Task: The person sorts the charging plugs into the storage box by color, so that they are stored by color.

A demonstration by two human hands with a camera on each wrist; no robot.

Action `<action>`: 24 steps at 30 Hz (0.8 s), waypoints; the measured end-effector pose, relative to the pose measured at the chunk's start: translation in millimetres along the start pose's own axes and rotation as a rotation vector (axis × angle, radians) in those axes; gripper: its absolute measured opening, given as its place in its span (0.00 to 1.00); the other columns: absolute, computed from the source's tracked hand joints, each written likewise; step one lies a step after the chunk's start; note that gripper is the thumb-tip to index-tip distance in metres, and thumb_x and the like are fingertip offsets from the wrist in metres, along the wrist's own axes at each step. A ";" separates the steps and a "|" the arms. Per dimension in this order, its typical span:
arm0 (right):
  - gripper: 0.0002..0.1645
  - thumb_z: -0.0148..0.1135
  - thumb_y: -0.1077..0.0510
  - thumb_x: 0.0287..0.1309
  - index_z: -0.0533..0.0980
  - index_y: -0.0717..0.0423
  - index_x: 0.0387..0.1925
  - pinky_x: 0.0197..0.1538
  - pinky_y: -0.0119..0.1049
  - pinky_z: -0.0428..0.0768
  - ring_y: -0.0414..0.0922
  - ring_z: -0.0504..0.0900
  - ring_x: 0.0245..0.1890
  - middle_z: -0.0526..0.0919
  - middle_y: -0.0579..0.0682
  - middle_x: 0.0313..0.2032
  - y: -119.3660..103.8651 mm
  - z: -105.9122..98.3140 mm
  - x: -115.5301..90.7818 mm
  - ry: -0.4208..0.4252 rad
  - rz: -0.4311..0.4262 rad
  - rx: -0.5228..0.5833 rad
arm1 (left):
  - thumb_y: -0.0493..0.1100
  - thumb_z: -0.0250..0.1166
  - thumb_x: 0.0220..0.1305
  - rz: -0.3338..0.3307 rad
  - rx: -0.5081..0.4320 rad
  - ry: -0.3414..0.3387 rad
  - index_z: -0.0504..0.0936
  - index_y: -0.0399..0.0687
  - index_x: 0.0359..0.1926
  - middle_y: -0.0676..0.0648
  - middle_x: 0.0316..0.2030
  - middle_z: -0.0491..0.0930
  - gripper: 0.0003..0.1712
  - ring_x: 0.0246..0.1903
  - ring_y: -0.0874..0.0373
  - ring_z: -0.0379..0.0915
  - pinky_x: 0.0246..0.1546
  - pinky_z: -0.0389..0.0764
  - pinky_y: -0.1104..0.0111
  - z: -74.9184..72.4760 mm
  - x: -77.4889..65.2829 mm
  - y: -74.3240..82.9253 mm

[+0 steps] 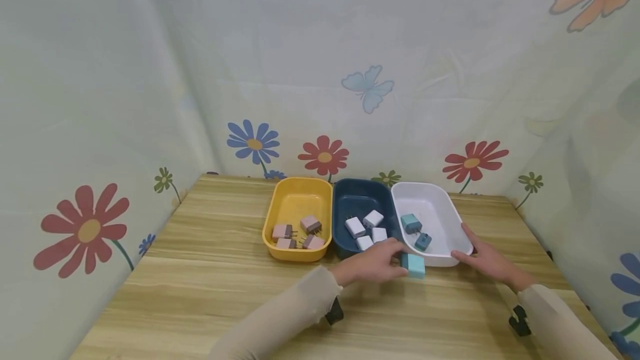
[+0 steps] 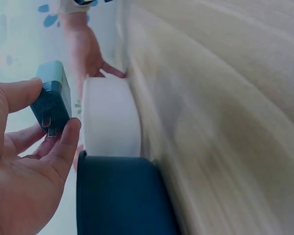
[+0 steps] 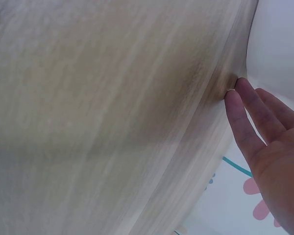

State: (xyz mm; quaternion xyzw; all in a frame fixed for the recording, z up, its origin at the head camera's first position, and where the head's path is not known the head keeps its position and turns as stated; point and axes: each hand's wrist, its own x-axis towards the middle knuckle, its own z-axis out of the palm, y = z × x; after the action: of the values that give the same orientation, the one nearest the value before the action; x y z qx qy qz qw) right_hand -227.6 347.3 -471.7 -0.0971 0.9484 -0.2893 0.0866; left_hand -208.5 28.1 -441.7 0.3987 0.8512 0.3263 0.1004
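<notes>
My left hand (image 1: 372, 263) pinches a two-tone teal charger plug (image 1: 414, 265) between thumb and fingers, near the front edge of the white bin (image 1: 435, 260). In the left wrist view the charger's (image 2: 53, 95) two metal prongs stick out from its darker end. My right hand (image 1: 490, 264) touches the front right corner of the white bin, with thumb and fingers spread along its outside. The right wrist view shows that hand's fingers (image 3: 257, 110) extended, tips low by the table. Two more teal chargers, one light (image 1: 411, 223) and one dark (image 1: 423, 241), lie inside the white bin.
Left of the white bin stands a dark blue bin (image 1: 360, 185) with several white chargers (image 1: 355, 227). Beside that, a yellow bin (image 1: 297, 256) holds several pink and brown chargers (image 1: 311, 224). All three line the wooden table (image 1: 215, 271), before a flower-printed curtain (image 1: 300, 71).
</notes>
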 end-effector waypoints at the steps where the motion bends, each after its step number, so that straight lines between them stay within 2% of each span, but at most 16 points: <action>1: 0.60 0.57 0.38 0.60 0.32 0.61 0.72 0.57 0.68 0.60 0.73 0.52 0.63 0.44 0.74 0.68 0.3 0.1 -0.1 0.001 0.000 -0.001 | 0.47 0.64 0.62 0.007 0.003 0.013 0.76 0.47 0.54 0.55 0.46 0.72 0.21 0.42 0.69 0.67 0.45 0.70 0.80 -1.7 0.2 -0.1; 7: 0.59 0.57 0.39 0.61 0.32 0.61 0.72 0.57 0.69 0.58 0.74 0.51 0.63 0.43 0.74 0.68 1.6 -0.1 -0.7 0.002 -0.008 0.010 | 0.48 0.62 0.64 -0.013 -0.039 0.052 0.72 0.45 0.59 0.53 0.52 0.74 0.24 0.45 0.69 0.68 0.49 0.70 0.78 -9.9 2.4 -1.8; 16: 0.59 0.57 0.39 0.60 0.32 0.59 0.73 0.57 0.69 0.58 0.74 0.50 0.64 0.43 0.73 0.69 1.5 0.8 -0.3 0.007 -0.006 0.008 | 0.48 0.63 0.64 -0.092 -0.145 0.074 0.72 0.49 0.58 0.55 0.52 0.75 0.23 0.47 0.70 0.70 0.49 0.72 0.76 -14.8 12.0 -3.5; 24: 0.59 0.57 0.38 0.60 0.32 0.59 0.73 0.56 0.69 0.59 0.74 0.50 0.64 0.43 0.73 0.69 -0.4 0.2 -1.7 0.003 -0.002 0.002 | 0.48 0.63 0.64 -0.138 -0.090 0.094 0.72 0.48 0.57 0.55 0.49 0.75 0.22 0.44 0.68 0.69 0.47 0.73 0.75 -19.4 25.0 -8.0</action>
State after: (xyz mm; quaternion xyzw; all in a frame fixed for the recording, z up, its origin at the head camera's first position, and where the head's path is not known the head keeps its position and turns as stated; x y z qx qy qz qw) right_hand -225.9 347.3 -471.5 -0.0977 0.9480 -0.2907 0.0851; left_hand -238.3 33.7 -429.7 0.3186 0.8648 0.3747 0.1004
